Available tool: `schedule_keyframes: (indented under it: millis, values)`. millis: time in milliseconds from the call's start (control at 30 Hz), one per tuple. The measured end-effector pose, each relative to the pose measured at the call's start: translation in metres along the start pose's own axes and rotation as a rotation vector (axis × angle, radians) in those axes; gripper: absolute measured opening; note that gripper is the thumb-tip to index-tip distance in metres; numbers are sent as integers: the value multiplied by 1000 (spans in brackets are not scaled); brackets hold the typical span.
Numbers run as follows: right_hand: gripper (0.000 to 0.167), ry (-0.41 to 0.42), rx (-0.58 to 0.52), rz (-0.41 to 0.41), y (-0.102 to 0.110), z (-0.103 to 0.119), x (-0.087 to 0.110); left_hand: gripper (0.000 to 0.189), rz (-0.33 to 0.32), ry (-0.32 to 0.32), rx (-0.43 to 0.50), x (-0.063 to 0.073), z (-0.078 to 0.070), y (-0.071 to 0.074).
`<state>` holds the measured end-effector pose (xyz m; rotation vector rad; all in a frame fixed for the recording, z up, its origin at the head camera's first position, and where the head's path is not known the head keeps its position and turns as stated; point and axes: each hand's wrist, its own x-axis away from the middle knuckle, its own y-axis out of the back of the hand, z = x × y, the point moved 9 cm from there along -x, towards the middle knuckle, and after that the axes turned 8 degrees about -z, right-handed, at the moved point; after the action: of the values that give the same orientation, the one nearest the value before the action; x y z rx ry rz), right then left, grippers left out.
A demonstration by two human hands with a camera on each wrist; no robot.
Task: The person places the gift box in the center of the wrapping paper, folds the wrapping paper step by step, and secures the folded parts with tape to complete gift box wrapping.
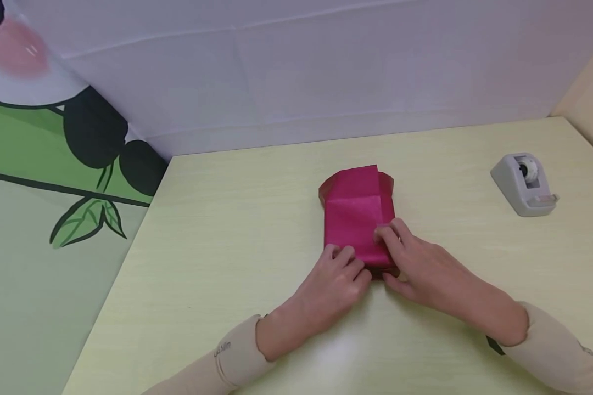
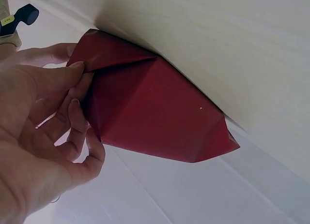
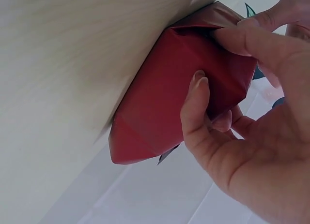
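Note:
A flat package [image 1: 353, 219] wrapped in shiny magenta-red paper lies on the table, its far end flaring into loose folded paper. At the near left corner my left hand [image 1: 333, 285] bends its fingers over the top edge; in the left wrist view its thumb pinches the folded end flap [image 2: 114, 52]. My right hand [image 1: 420, 263] grips the near right corner. Its index finger bends onto the package, and its thumb is at the creased end paper [image 3: 196, 23] in the right wrist view. Both hands partly cover the near end.
A grey tape dispenser [image 1: 526, 184] with a roll of clear tape stands at the right of the pale wooden table [image 1: 217, 219]. A white cloth [image 1: 301, 71] hangs behind the table's back edge. A painted wall [image 1: 54, 307] is on the left.

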<state>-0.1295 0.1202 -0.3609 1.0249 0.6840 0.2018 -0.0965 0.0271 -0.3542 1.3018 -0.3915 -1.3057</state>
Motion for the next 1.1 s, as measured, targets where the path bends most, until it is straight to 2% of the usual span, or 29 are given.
schedule_keyframes:
  millis: [200,400,467,667,867,967,1100]
  values:
    - [77,-34,-11,83,-4,-3,2,8,9,3,15,0,2,-1]
    - [73,30,66,-36,-4,0,-1,1,-12,12,46,1,3,0]
    - [72,44,85,-66,-3,1,-2,5,-20,17,62,0,4,0]
    - [72,24,75,-51,-5,-2,-1,5,-37,14,62,-1,4,3]
    - [70,39,69,-69,-3,-1,0,2,-77,19,71,-4,7,8]
    - [69,53,73,-85,-2,0,0,11,-83,38,56,-5,10,8]
    - [67,58,70,-99,-2,0,-1,21,-51,102,47,-2,19,3]
